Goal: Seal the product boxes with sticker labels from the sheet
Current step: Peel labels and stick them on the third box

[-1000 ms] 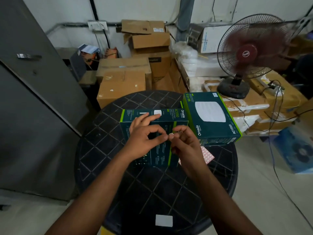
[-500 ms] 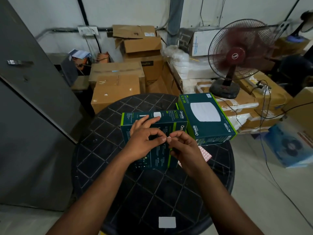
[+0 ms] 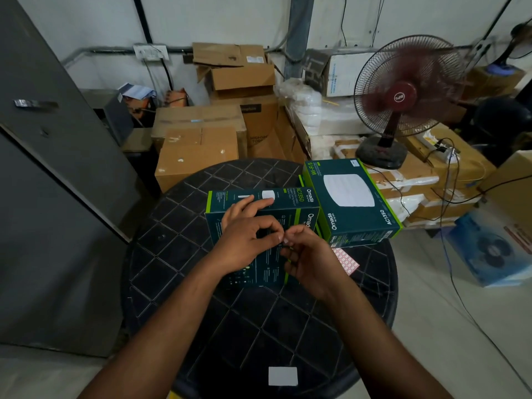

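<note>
Both hands meet over the near product box (image 3: 260, 226) at mid tabletop (image 3: 178, 254). Left hand (image 3: 247, 240) and right hand (image 3: 309, 259): grip pinched together on a small sticker label (image 3: 285, 241). Judgement: bridge the flap seam, press flat. Sticker sheet (image 3: 347, 260) lies just right; second box (image 3: 351, 203) overhangs the far right edge. Open room toward the near rim.

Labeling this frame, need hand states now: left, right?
Left hand: thumb and forefinger pinch a small sticker, other fingers lie on the box.
Right hand: fingers curled, pinching the same sticker.
</note>
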Action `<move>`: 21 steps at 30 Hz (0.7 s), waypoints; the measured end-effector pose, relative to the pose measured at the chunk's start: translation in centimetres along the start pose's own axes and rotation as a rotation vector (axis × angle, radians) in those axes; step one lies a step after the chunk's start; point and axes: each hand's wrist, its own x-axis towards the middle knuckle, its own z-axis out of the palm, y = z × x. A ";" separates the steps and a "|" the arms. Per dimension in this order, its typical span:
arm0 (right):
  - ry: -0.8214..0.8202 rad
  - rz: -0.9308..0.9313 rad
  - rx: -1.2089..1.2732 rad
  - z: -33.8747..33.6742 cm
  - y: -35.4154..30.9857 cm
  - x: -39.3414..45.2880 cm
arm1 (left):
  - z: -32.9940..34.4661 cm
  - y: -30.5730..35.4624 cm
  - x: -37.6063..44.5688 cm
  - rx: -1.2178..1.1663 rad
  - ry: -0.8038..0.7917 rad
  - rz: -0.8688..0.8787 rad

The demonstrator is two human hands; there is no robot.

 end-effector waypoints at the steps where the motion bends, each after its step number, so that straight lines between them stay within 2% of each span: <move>1: 0.017 0.031 0.027 0.1 0.0 0.0 | 0.0 -0.1 -0.1 0.000 -0.002 0.002; 10: 0.044 0.123 0.121 -0.1 0.1 0.0 | 0.3 -0.2 -0.4 0.011 0.010 0.008; 12: 0.052 0.050 -0.009 -0.6 -0.1 -0.1 | 0.4 -0.2 -0.5 0.003 0.013 0.005; 16: 0.069 -0.186 -0.430 -1.1 -0.7 -0.6 | 0.6 -0.2 -0.5 0.031 0.021 0.002; 21: 0.106 -0.374 -0.614 -1.4 -1.3 -0.6 | 0.5 -0.3 -0.4 0.025 0.011 -0.011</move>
